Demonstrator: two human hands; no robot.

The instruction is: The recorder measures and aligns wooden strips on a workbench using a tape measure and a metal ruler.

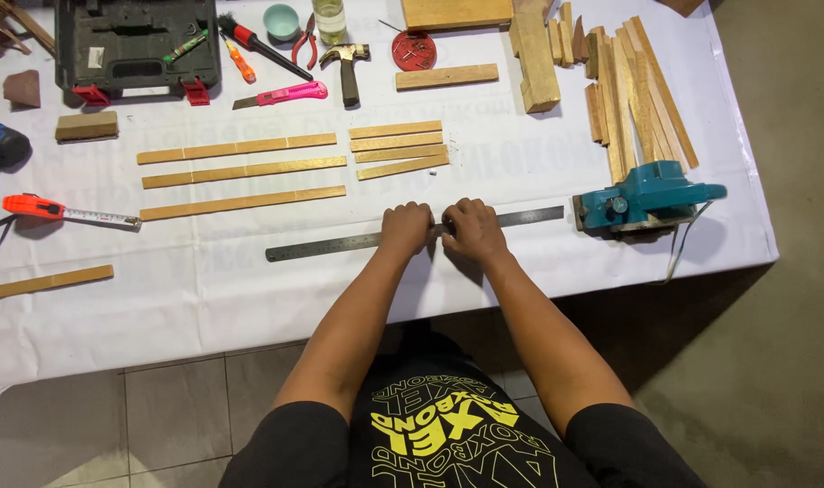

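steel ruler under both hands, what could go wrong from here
1. The steel ruler is long and thin; with the left hand and right hand pressed together at its middle, either end may swing.
2. Its right end lies close to the blue power planer, so a slide could knock it.
3. The short wood strips just above could be nudged out of line.

A long steel ruler point(340, 244) lies flat on the white table covering, slanting slightly up from left to right. It's thin, grey and dull-shiny, its left end below the long wooden strips, its right end just short of the teal planer. The middle stretch is covered by both fists, closed on it.
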